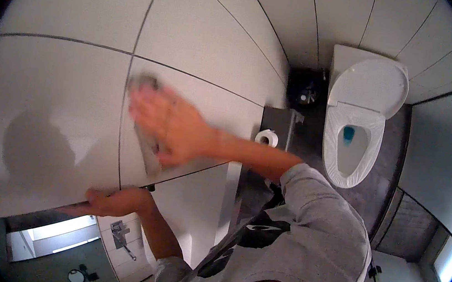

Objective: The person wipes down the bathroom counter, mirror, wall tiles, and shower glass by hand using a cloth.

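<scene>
My right hand presses a greyish cloth flat against the white tiled wall. The hand is smeared by motion, and most of the cloth is hidden beneath it. Lower down, my left hand rests at the bottom edge of the tiles, just above the mirror. Its fingers are stretched out to the left, and I see nothing held in it.
A toilet with its lid up stands at the right. Between it and the wall are a toilet paper roll and a dark bin. Below my left hand a chrome tap is fixed to the tiles. A frosted panel stands far right.
</scene>
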`<state>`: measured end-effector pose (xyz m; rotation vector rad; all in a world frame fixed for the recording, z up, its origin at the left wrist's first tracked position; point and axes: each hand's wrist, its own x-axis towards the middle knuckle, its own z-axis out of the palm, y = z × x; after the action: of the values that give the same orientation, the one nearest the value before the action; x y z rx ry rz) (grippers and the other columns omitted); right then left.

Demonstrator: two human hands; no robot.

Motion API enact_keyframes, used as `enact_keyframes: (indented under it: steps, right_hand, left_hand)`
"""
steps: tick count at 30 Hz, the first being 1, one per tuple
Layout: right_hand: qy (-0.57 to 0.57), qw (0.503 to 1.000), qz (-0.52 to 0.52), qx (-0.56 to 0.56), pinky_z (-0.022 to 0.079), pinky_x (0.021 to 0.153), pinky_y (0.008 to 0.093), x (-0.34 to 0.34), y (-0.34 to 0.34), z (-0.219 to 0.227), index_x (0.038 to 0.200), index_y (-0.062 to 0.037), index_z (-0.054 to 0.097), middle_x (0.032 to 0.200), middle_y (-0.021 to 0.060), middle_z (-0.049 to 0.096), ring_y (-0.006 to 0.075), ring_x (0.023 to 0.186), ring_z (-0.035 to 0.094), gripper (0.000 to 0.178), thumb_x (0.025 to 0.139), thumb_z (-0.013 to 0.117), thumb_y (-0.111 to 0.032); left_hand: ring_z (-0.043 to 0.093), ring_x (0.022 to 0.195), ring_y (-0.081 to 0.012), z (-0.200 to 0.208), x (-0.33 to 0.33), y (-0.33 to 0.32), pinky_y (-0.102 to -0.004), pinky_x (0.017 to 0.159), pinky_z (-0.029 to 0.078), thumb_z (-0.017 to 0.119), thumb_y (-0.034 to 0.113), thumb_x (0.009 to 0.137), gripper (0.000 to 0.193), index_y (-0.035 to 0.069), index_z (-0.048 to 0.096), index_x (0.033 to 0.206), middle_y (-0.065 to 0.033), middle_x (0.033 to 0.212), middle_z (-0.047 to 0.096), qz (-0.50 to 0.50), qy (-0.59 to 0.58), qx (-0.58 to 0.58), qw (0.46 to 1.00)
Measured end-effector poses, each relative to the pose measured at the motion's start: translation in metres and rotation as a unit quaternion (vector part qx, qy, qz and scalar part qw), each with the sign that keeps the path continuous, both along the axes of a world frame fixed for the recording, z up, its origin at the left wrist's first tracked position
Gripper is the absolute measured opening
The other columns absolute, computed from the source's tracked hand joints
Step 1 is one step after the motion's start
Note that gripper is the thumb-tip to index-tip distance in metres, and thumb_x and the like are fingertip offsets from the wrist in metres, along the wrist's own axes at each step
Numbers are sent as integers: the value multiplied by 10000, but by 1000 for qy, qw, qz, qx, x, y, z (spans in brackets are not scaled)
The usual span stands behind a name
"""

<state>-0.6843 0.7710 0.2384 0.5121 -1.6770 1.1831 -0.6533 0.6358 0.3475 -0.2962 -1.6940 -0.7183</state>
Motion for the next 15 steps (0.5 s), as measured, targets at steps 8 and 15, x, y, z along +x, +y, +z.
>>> enact_keyframes:
  steps: [8, 15]
  right_hand:
    - [-170, 924, -213, -270, 216, 1159, 416, -131, 110, -101, 1384, 57, 357, 1489, 242, 310, 373, 1398, 269, 502, 932, 422, -153]
    - [-179, 973, -61, -135, 143, 1174, 476, 32, -39, -68, 1459, 59, 210, 1524, 279, 195, 397, 1429, 193, 769, 732, 448, -18]
  left_hand:
    - [521, 1157, -304, 1, -11, -2, -408, 965, 450, 485, 304, 939, 701, 24, 182, 1506, -216, 1412, 407, 28, 28, 42, 998]
    - [494, 1132, -304, 15, 6, 10, -395, 984, 414, 496, 222, 909, 707, 28, 177, 1509, -226, 1356, 435, 7, 39, 40, 998]
